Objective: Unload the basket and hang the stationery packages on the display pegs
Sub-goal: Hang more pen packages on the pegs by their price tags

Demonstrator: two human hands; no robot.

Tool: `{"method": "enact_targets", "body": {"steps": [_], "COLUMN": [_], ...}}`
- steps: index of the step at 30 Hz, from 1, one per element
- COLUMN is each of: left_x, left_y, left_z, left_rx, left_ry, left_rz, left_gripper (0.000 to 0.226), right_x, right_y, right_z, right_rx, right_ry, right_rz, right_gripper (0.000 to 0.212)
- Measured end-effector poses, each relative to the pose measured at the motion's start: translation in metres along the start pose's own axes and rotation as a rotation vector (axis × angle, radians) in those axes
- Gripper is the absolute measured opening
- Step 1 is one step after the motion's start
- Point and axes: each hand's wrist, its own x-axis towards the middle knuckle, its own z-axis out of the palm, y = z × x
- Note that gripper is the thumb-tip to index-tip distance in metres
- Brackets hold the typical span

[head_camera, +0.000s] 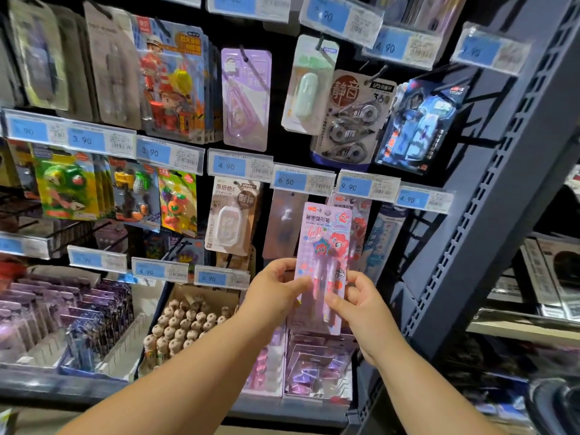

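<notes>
A shop display wall holds hanging stationery packs with blue price labels under each row. At the far left, trays [122,343] hold rows of purple packets standing on edge. Next to them, an open cardboard box [204,296] is filled with pens topped by round beige heads, too many to count. Right of centre, two bare hands hold up one package [326,243] between them. It is a tall, narrow pink and lilac card, upright. It has a hang hole at the top, Chinese lettering, a pink cartoon pony beside a blue star, and two pens under a clear blister. The left hand [274,291] pinches its left edge, thumb in front and fingers behind. The right hand [361,307] pinches the lower right part between thumb and forefinger, with the other fingers curled. The package's top sits just below two price labels, 6.50 [290,181] and 9.90 [354,185]. One matching pony package [359,222] hangs just behind it on the right. Above, a pack [353,120] marked 36 shows three correction tape rollers. At the far right, a grey slotted shelf upright [502,189] leans across the view.
</notes>
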Motion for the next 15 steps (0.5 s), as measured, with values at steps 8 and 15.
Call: {"method": "enact_targets", "body": {"steps": [8,15], "left_x": [0.021,0.032], "left_y": [0.0,0.008], "left_z": [0.029,0.043], "left_rx": [0.253,0.294], "left_ry": [0.053,0.092], "left_rz": [0.037,0.044], "left_gripper": [0.019,0.031], "right_x": [0.007,0.016], "right_y": [0.001,0.002], "right_z": [-0.019,-0.026], "right_rx": [0.058,0.051], "right_ry": [0.128,0.189], "right_rz": [-0.063,-0.103], "right_gripper": [0.032,0.033]}}
